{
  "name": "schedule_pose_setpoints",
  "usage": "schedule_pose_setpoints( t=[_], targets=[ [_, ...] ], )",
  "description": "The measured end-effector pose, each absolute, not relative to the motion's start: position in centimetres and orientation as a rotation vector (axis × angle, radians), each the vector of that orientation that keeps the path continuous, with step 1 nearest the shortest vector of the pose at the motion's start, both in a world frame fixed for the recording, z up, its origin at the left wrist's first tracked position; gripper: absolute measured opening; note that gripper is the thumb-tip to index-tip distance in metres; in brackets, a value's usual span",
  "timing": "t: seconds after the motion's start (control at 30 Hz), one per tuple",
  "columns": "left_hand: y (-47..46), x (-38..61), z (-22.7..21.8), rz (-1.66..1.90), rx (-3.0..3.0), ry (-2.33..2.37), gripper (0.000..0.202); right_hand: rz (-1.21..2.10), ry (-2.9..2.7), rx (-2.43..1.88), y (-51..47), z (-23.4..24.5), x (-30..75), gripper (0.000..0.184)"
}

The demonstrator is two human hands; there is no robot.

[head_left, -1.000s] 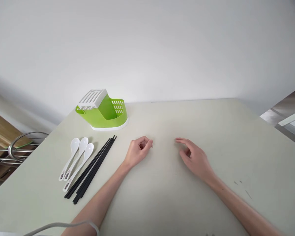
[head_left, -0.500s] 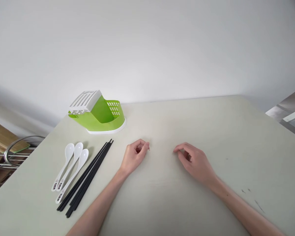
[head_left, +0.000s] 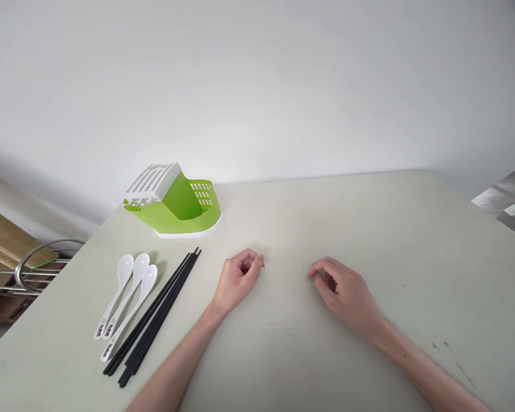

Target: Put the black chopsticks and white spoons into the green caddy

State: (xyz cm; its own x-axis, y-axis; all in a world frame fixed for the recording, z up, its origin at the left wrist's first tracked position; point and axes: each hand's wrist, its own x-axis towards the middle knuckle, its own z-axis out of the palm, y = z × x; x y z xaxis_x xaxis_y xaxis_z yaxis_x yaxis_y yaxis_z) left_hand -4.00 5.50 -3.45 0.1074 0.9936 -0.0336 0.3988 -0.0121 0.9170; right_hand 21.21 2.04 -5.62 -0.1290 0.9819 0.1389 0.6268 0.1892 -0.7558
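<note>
Left hand: my left hand (head_left: 238, 280) rests on the table (head_left: 369, 229) in a loose fist, fingers folded in toward the palm, with nothing in it.
Right hand: my right hand (head_left: 347, 292) lies well apart from the left, loosely cupped, fingers bent but not closed. It is empty too.
Chopsticks: the black chopsticks (head_left: 154, 317) are the nearest thing to my left hand, just off to its left. They lie flat in a tight bundle, slanting from near-left to far-right.
How they would handle: I judge them light, stiff and smooth, likely to roll or fan apart if pinched at one end. A grip around the middle of the bundle looks the steadiest.
Spoons: three white spoons (head_left: 126, 297) lie side by side just left of the chopsticks, bowls at the far end. They look hard and glossy, so probably slippery, and I cannot tell plastic from ceramic. The straight handles offer the best hold.
Holder: farther back stands a green cutlery holder (head_left: 175, 203) with a white slotted top, well apart from both hands.
Beyond: a wire rack (head_left: 34, 269) sits off the table's left edge.
</note>
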Motion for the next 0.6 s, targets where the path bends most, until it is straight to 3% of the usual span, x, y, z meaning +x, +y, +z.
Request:
schedule_pose_setpoints(
  t=[0.6],
  targets=[
    [5.15,-4.18,-3.75,0.88,1.571,1.401,0.042,0.669,-1.877,-1.523,1.75,-5.85,21.22,0.018]
  ],
)
